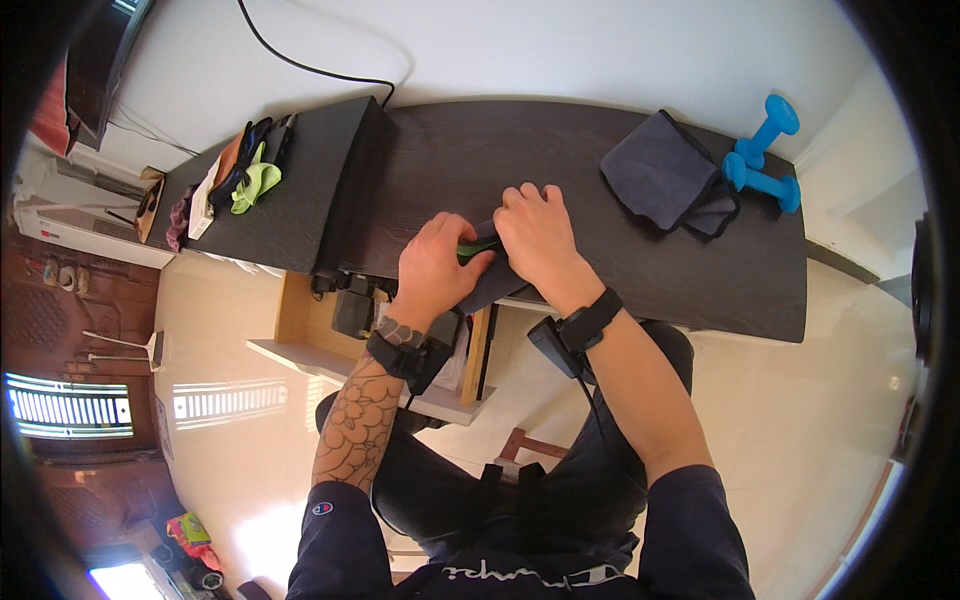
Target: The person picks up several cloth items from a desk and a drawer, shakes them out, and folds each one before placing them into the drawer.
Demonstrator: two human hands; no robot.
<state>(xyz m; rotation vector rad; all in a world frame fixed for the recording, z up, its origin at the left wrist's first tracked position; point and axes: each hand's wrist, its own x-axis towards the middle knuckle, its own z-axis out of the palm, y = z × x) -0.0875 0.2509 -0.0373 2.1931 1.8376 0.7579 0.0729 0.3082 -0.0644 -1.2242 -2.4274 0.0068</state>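
Over the front edge of the dark wooden desktop, my left hand (435,266) grips a green object (472,248) between thumb and fingers. Most of that object is hidden, so its kind is unclear. A dark grey cloth (495,285) lies around it and hangs down below my hands. My right hand (536,232) is closed on the cloth, knuckles up, right beside the left. Another dark grey cloth (660,172), loosely folded, rests on the desktop to the right.
Two blue dumbbells (765,184) are at the desktop's right end. On the raised black surface (300,195) at left lie a lime-green cloth (257,184), a white box (204,206) and dark items. Below the desktop, an open wooden drawer (300,322) holds black objects.
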